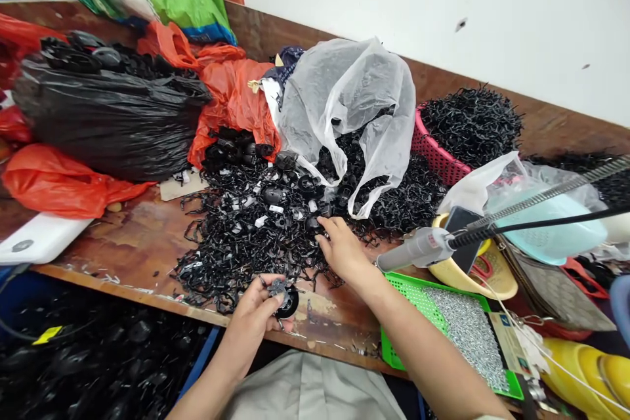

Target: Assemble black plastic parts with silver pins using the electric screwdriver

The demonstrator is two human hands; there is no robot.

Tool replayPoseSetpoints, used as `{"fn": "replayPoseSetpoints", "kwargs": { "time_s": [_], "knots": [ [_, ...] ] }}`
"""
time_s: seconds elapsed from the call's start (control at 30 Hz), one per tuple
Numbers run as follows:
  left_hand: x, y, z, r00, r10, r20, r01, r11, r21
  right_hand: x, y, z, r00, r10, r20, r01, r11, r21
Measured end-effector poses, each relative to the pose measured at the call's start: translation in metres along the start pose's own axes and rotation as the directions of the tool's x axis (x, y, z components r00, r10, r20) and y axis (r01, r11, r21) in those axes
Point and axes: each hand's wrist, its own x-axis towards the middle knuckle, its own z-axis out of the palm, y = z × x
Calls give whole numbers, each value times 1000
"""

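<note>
My left hand (pixel 260 307) is closed around a round black plastic part (pixel 289 302) with a dark grey piece on its top, just above the table's front edge. Out over the heap, my right hand (pixel 339 246) has its fingertips on a small rounded black part (pixel 312 224); whether it grips that part firmly is hard to see. The heap of thin black plastic strips (pixel 256 243) spreads under and beyond both hands. Small white pieces (pixel 275 209) and a ribbed black part (pixel 273 195) lie among the strips.
A grey electric screwdriver (pixel 418 248) hangs at right, above a green tray (pixel 394 348) of small silver screws (pixel 467 328). Behind stand a clear plastic bag (pixel 354 79), a pink basket (pixel 433 151) of black strips and a black bag (pixel 108 118). A blue bin (pixel 199 361) with black parts sits lower left.
</note>
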Motion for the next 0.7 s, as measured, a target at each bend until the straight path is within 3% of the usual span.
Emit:
{"fn": "replayPoseSetpoints", "kwargs": {
  "time_s": [0.13, 0.27, 0.43, 0.57, 0.63, 0.7],
  "knots": [
    [5, -6, -4, 999, 9, -36, -9, 1000, 0, -17, 2, -8, 996, -59, -66, 60, 998, 22],
    [15, -16, -7, 1000, 15, -3, -15, 998, 57, -16, -9, -5, 993, -109, -42, 110, 994, 26],
    [21, -24, -9, 997, 58, -41, -51, 989, 142, 20, -42, 13, 973, -232, -8, 229, 964, -137],
    [18, -25, -9, 997, 73, -29, -67, 981, 184, 58, -65, 23, 955, -275, 108, 295, 915, -277],
    [16, -24, -9, 997, 80, -13, -76, 978, 195, 69, -68, 16, 955, -265, 132, 293, 909, -298],
    [14, -21, -9, 995, 101, -2, -98, 972, 215, 68, -62, -2, 967, -245, 65, 253, 925, -284]
  ]
}}
